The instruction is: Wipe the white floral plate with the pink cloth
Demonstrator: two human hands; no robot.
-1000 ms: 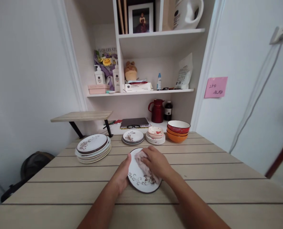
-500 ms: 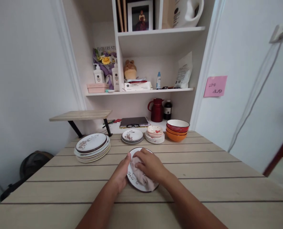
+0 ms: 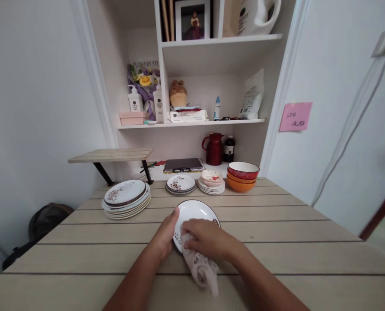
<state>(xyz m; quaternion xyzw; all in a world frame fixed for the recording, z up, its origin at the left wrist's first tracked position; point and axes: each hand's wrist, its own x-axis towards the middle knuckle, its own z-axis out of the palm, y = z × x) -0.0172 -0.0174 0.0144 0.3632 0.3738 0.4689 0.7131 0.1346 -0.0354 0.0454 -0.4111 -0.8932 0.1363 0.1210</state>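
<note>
A white plate (image 3: 195, 212) with a dark rim and a dark scroll pattern lies on the wooden table (image 3: 276, 233) in front of me. My left hand (image 3: 167, 233) grips its left edge, thumb on top. My right hand (image 3: 208, 239) is closed on a pinkish cloth (image 3: 202, 268) at the plate's near edge; the cloth hangs down over the table toward me.
Behind the plate stand a stack of large plates (image 3: 126, 199), a stack of small patterned plates (image 3: 180, 183), saucers with a small dish (image 3: 211, 181), and red and orange bowls (image 3: 243, 176). A low wooden riser (image 3: 111, 156) and shelves with a red jug (image 3: 214, 149) lie beyond.
My right hand has drawn the cloth from the plate's far part toward me, over its near edge. More of the plate's white surface shows. My left hand keeps its hold.
</note>
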